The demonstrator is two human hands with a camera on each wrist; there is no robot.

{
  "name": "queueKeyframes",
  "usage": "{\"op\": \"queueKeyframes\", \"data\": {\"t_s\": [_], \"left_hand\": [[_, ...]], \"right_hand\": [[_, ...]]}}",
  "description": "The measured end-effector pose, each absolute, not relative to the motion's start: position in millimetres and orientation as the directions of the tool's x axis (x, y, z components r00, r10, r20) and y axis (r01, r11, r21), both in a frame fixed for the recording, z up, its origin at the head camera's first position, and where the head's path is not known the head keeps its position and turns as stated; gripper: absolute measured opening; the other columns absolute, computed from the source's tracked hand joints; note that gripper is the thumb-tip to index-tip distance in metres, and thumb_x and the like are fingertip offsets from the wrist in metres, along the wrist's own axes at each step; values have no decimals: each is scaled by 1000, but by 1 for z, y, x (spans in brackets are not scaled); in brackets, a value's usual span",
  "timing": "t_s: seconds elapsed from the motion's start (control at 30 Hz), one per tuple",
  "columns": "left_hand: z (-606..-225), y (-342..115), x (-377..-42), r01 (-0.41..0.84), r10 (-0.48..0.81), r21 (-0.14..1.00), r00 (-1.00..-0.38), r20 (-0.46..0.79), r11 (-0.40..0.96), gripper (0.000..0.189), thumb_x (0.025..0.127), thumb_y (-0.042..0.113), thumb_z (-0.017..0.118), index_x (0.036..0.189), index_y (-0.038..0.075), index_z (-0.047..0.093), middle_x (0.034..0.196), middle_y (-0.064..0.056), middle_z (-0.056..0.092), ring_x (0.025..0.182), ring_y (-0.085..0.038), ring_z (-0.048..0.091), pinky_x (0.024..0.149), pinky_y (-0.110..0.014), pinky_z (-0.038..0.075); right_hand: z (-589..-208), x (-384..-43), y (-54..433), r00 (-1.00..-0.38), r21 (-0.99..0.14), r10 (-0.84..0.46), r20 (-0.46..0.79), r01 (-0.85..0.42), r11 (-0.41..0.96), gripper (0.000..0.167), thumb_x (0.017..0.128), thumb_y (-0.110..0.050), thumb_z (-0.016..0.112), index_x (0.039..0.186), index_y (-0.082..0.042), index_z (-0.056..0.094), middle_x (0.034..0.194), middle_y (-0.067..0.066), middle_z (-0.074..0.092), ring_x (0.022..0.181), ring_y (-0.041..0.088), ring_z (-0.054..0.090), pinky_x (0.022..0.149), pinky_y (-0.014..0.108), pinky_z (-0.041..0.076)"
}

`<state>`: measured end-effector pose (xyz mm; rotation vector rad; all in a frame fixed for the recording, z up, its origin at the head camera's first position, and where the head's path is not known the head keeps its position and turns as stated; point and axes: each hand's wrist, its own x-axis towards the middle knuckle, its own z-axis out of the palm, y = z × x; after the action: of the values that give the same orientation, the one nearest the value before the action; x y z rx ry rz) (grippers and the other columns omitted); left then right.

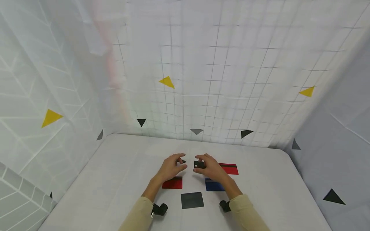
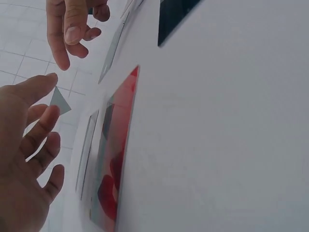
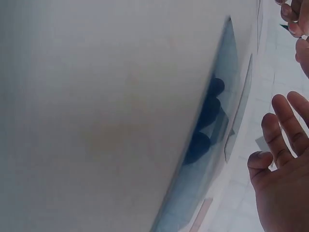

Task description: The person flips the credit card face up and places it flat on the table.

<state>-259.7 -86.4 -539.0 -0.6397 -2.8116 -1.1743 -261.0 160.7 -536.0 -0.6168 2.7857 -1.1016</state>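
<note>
Lying nearest on surface point(image 1: 268, 192): dark grey card point(image 1: 192, 200). Beyond: left red card point(image 1: 173, 183), blue card point(image 1: 214, 185). Left hand point(image 1: 170, 168), right hand point(image 1: 213, 169) both released, fingers parted, nothing gripped. Black card point(image 1: 199, 163) behind right fingers; right red card point(image 1: 230, 169) beside. Likely trouble: thin, flat cards skidding under hasty pinch; low wrists nudging neighbours askew.

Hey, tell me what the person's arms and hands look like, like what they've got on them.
The left hand and right hand wear no gloves. The left sleeve and right sleeve are plain beige, ending short of the hands. By each cuff sits a small black rounded camera; any markings are too small to tell.
</note>
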Motion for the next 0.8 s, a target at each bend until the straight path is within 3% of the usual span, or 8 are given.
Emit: {"op": "queueKeyframes", "data": {"t_s": [0.17, 0.37, 0.53, 0.8], "left_hand": [[-542, -101, -256, 359, 345, 680, -924, 163, 640, 56, 94, 37, 71, 141, 12, 57, 98, 6, 62, 85, -12, 51, 73, -29, 46], [-550, -118, -259, 362, 339, 654, -926, 169, 664, 57, 92, 41, 73, 140, 12, 59, 97, 7, 62, 89, -12, 54, 78, -32, 49], [-553, -131, -260, 348, 324, 615, -933, 155, 707, 58, 90, 41, 75, 138, 12, 61, 97, 8, 62, 94, -14, 55, 85, -42, 45], [-543, -150, -264, 259, 275, 549, -960, 53, 795, 62, 85, 38, 81, 138, 14, 61, 103, 2, 63, 104, -22, 53, 96, -59, 36]], "right_hand": [[-536, -259, 150, -908, -670, -414, 64, -347, 657, 66, 87, -45, 76, 140, -10, 57, 118, 6, 61, 100, 20, 57, 87, 42, 52], [-536, -260, 137, -907, -628, -415, 70, -363, 688, 67, 86, -49, 76, 139, -11, 58, 117, 6, 62, 104, 20, 57, 90, 44, 52], [-535, -262, 126, -915, -603, -401, 48, -346, 719, 65, 86, -49, 76, 138, -15, 60, 118, 6, 62, 107, 21, 57, 89, 46, 51], [-535, -267, 113, -910, -507, -409, 61, -382, 773, 63, 82, -48, 80, 131, -10, 66, 111, 7, 64, 101, 23, 55, 83, 43, 50]]}}
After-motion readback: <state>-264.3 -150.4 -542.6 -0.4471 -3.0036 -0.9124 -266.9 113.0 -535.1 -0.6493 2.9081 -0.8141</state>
